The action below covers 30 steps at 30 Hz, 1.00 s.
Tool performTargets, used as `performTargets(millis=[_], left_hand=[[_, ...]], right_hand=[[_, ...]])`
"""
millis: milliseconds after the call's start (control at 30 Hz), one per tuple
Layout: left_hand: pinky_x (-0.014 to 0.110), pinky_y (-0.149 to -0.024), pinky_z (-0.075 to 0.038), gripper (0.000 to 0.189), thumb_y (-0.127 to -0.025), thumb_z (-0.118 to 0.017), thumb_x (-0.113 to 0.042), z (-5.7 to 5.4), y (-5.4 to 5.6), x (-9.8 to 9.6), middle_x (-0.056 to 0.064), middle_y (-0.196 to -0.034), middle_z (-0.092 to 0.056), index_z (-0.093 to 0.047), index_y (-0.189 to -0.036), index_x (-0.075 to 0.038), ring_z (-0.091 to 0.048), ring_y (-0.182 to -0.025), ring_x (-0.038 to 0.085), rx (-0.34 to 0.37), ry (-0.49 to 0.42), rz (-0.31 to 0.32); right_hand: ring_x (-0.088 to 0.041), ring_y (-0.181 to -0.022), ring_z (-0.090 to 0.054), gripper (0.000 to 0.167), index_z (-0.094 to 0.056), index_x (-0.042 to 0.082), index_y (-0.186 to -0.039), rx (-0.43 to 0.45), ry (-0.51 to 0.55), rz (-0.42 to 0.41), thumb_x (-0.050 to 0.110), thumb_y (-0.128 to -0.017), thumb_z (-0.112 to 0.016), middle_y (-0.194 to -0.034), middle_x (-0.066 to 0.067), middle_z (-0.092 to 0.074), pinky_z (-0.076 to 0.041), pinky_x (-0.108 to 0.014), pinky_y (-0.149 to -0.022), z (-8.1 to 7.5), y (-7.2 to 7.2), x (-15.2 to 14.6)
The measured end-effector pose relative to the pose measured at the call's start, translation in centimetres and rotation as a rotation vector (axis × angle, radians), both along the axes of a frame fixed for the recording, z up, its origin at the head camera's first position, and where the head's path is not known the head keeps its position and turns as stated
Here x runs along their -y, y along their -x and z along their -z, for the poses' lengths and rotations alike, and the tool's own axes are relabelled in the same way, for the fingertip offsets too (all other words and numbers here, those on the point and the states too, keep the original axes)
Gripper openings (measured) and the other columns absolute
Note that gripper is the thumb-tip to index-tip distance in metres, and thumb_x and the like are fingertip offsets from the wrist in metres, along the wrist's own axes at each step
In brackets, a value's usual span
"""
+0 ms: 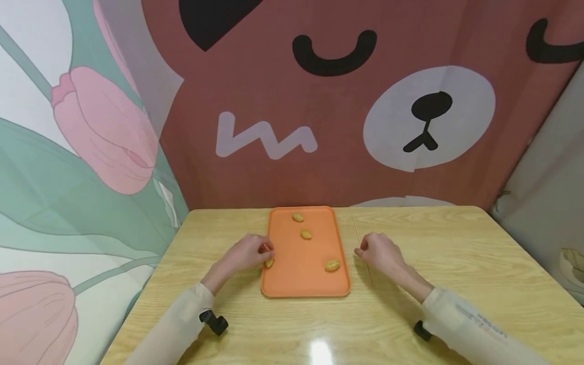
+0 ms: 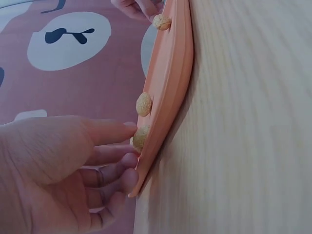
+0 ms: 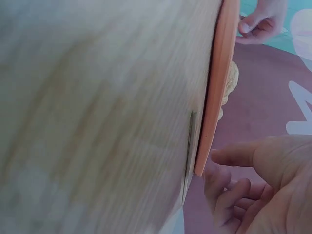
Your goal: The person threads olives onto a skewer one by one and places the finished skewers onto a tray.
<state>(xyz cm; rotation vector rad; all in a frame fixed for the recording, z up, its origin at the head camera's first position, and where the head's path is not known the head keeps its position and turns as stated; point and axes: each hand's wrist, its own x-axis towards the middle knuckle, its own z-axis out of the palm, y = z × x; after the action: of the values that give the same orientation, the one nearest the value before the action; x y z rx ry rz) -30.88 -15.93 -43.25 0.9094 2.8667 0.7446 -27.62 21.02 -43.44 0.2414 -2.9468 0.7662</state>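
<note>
Nut (image 1: 269, 263) nr L hand (image 1: 245, 251), stick (image 1: 358, 231) under R hand (image 1: 383, 251); both loosely curled.

Head view bright — white glare on the bench (image 1: 283, 329), bottom centre; soft shadows lower left and right. Wrist views dimmer, hazier — bench grain soft.
</note>
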Motion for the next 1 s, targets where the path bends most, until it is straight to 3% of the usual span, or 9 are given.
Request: performTargets(millis=[100,233,500,633,833,1000], left_hand=[[0.027,-0.056,-0.047,0.010,-0.097,-0.073,-0.019,0.02,-0.07,0.41,-0.006,-0.078,-0.065,-0.076,-0.093,-0.011,-0.054,-0.065,0.009,0.020,0.014,-0.001],[0.028,-0.058,-0.047,0.012,-0.097,-0.073,-0.024,0.04,-0.10,0.90,-0.008,-0.077,-0.064,-0.078,-0.091,-0.015,-0.053,-0.065,0.009,0.043,0.034,0.016],[0.031,-0.065,-0.050,0.011,-0.089,-0.082,-0.027,-0.16,-0.19,0.89,-0.009,-0.080,-0.062,-0.075,-0.091,-0.019,-0.055,-0.073,0.011,0.065,0.030,0.058],[0.031,-0.066,-0.050,0.015,-0.087,-0.085,-0.024,-0.30,-0.36,0.85,-0.004,-0.083,-0.062,-0.072,-0.089,-0.017,-0.055,-0.075,0.012,0.060,0.018,0.066],[0.032,-0.069,-0.053,0.017,-0.087,-0.085,-0.019,-0.39,-0.29,0.65,-0.003,-0.086,-0.064,-0.071,-0.093,-0.012,-0.060,-0.080,0.014,0.070,-0.014,0.097],[0.030,-0.071,-0.054,0.017,-0.088,-0.083,-0.018,-0.35,-0.21,0.51,-0.007,-0.086,-0.063,-0.070,-0.097,-0.013,-0.060,-0.080,0.012,0.086,-0.013,0.076]], right_hand=[[-0.010,-0.046,-0.032,0.034,-0.060,0.013,-0.063,0.035,0.011,0.027,0.019,-0.092,-0.077,-0.053,0.005,-0.042,-0.025,-0.024,-0.042,0.35,-0.01,0.00],[-0.008,-0.045,-0.022,0.045,-0.050,0.015,-0.056,0.066,0.015,0.048,0.020,-0.092,-0.077,-0.050,0.007,-0.028,-0.018,-0.023,-0.042,0.56,-0.06,-0.01],[-0.008,-0.046,-0.019,0.049,-0.045,0.017,-0.054,0.115,-0.011,0.074,0.020,-0.089,-0.079,-0.050,0.008,-0.024,-0.018,-0.022,-0.041,0.51,0.15,-0.36],[-0.008,-0.046,-0.018,0.050,-0.043,0.018,-0.052,0.125,-0.008,0.069,0.018,-0.089,-0.077,-0.049,0.009,-0.023,-0.017,-0.023,-0.042,0.61,0.34,-0.48],[-0.008,-0.047,-0.016,0.046,-0.040,0.018,-0.050,0.123,0.001,0.075,0.013,-0.085,-0.070,-0.048,0.009,-0.023,-0.015,-0.022,-0.042,0.77,0.58,-0.66],[-0.008,-0.045,-0.019,0.045,-0.042,0.018,-0.050,0.132,0.017,0.080,0.014,-0.085,-0.070,-0.047,0.009,-0.025,-0.017,-0.021,-0.042,0.87,0.52,-0.77]])
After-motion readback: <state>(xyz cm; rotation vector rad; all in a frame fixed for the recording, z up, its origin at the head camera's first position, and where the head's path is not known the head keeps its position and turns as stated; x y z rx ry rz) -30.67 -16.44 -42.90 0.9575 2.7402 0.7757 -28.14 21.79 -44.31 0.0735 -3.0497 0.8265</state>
